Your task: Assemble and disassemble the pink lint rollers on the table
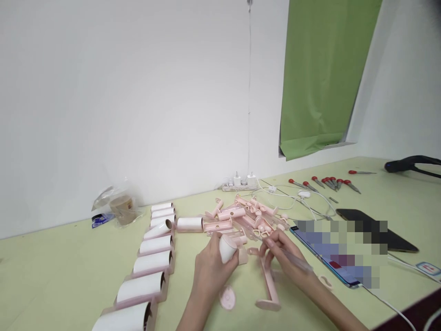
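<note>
Gripping a white roll (227,248) in my left hand (210,269) at six o'clock, above a round pink cap (227,298), I pinch a thin clear rod (296,262) in my right hand (284,257), fingertips on the pink handle (268,280). Wrapped rolls (146,262) line up at nine o'clock, loose pink parts (246,214) pile at twelve, and screwdrivers (324,183) lie far off at two.

Tabletop (69,271): pale green, matt, smooth. Row of rolls (151,262): white paper, matt, in pink plastic holders. Roll (227,248) in left hand (210,269): same white paper. Pink parts pile (248,211) and pink handle (267,280): smooth plastic, slight sheen. Phone (375,230): glossy glass. Screwdrivers (324,183): metal shafts, red plastic grips. Curtain (324,78): green cloth, matt. Bag (113,202): clear crinkled plastic.
</note>
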A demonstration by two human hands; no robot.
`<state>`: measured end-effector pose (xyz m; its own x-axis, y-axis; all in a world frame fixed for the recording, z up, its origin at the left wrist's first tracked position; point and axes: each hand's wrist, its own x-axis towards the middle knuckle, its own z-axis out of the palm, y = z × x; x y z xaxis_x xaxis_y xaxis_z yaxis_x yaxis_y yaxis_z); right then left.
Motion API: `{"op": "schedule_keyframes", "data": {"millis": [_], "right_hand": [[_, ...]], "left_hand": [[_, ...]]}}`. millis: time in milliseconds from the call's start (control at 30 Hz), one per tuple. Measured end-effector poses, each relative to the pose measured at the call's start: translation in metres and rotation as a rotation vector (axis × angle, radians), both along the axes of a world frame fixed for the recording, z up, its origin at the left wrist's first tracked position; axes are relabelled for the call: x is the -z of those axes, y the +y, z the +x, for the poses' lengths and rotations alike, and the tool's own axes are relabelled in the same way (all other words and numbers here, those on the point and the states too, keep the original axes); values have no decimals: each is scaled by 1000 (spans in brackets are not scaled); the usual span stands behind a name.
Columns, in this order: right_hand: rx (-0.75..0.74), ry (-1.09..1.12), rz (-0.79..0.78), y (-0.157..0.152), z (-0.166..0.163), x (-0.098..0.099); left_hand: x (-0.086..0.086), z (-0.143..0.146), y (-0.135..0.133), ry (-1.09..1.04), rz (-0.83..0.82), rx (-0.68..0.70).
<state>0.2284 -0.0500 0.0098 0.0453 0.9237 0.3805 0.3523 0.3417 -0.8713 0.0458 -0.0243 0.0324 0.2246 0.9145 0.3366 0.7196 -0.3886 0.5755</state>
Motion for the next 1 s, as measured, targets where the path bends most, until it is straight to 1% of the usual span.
{"op": "schedule_keyframes", "data": {"millis": [67, 100, 167, 300, 633, 800, 1000], "right_hand": [[-194, 224, -40, -7, -14, -2], [-258, 274, -48, -10, -21, -1], [-327, 281, -46, -13, -34, 2], [-286, 266, -7, -11, -46, 6], [-186, 358, 4, -10, -46, 19], [-193, 327, 7, -12, -46, 18], [-212, 274, -21, -19, -47, 10]], "left_hand": [[1, -9, 0, 96, 21, -19], [1, -11, 0, 128, 22, -26], [3, -13, 0, 174, 18, -30], [7, -12, 0, 211, 22, -40], [7, -10, -2, 207, -1, -55], [6, -9, -3, 220, -21, -59], [6, -10, -4, 225, -16, -58]]}}
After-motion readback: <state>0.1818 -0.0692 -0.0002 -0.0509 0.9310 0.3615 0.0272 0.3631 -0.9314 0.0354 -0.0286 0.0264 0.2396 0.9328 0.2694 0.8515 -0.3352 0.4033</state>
